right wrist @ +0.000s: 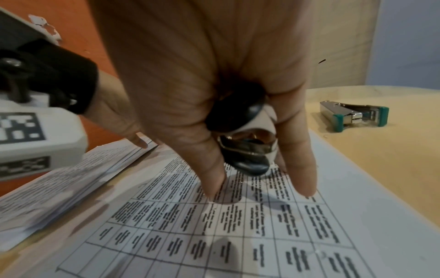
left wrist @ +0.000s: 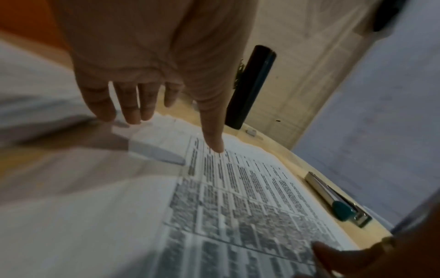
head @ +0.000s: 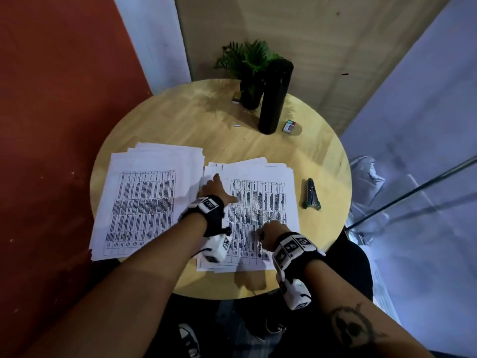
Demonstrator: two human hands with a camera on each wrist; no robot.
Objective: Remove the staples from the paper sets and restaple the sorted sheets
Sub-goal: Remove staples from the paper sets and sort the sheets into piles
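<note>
On the round wooden counter (head: 180,125) lie two loose stacks of printed sheets: a left stack (head: 144,202) and a right stack (head: 258,197), each topped by a page with a dense table whose small print is too blurred to read. The left hand (head: 215,189) lies spread wide and flat on the upper left part of the right stack, fingers straight, thumb pressing near the table's top edge. The right hand (head: 268,232) rests its fingertips (right wrist: 307,188) on the lower part of the same top page while it curls round a small black-and-chrome staple remover (right wrist: 247,148), tucked against the palm with its claws off the paper. The stapler (head: 311,194), metal with green ends, lies shut on the counter just right of the right stack, well apart from both hands. Farther back stand a black cylinder (head: 275,96) and a potted plant (head: 247,63), with a small staple box (head: 289,126) just beside the cylinder; its label cannot be read. The sheets are light, limp and slippery against each other, so a stack will likely fan or slide unless pinned flat; it is probably best squared by its edges and held near the corner where the staple goes. The remover's claws are sharp and could tear thin paper. The only clear markings are black-and-white square code patterns on the wrist bands.
</note>
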